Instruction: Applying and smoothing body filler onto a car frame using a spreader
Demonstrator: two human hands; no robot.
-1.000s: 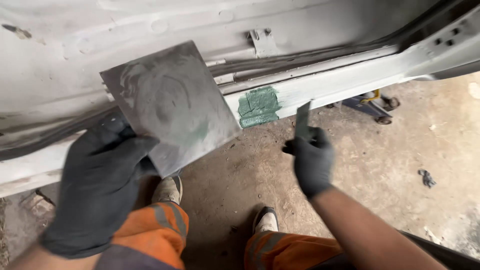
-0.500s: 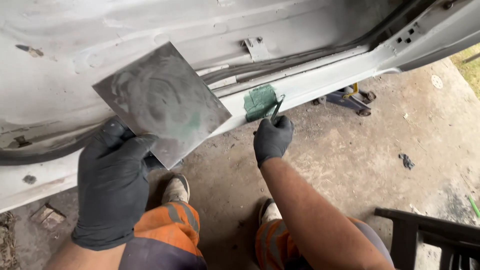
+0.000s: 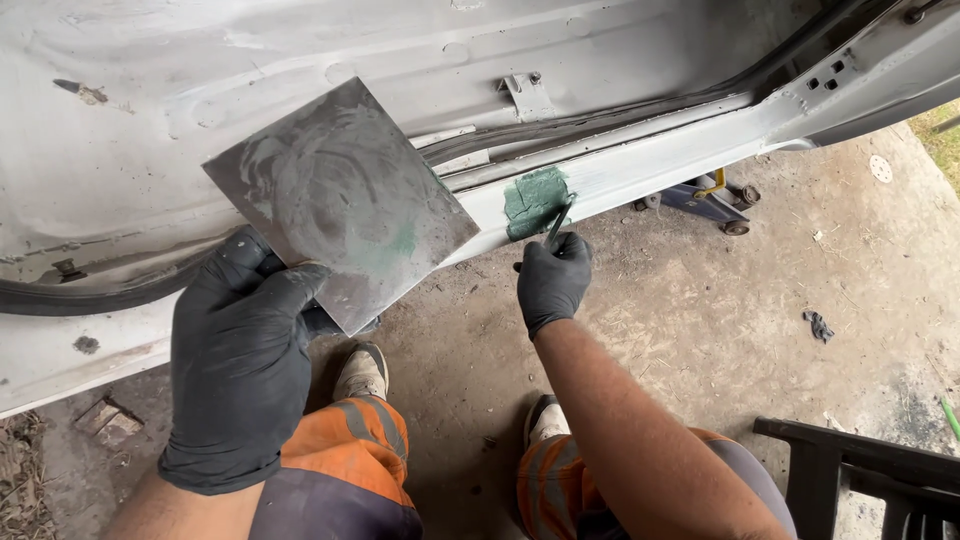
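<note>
1. Filler, green, sat patched on the car's sill; uneven pressure from my spreader risked ridges.
2. My right hand gripped that spreader.
3. My left hand clutched the tilted mixing board; leftover paste might have slid off.

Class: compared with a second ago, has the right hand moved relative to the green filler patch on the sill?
Yes. The right hand has closed in toward the green filler patch, bringing its spreader against the patch.
</note>
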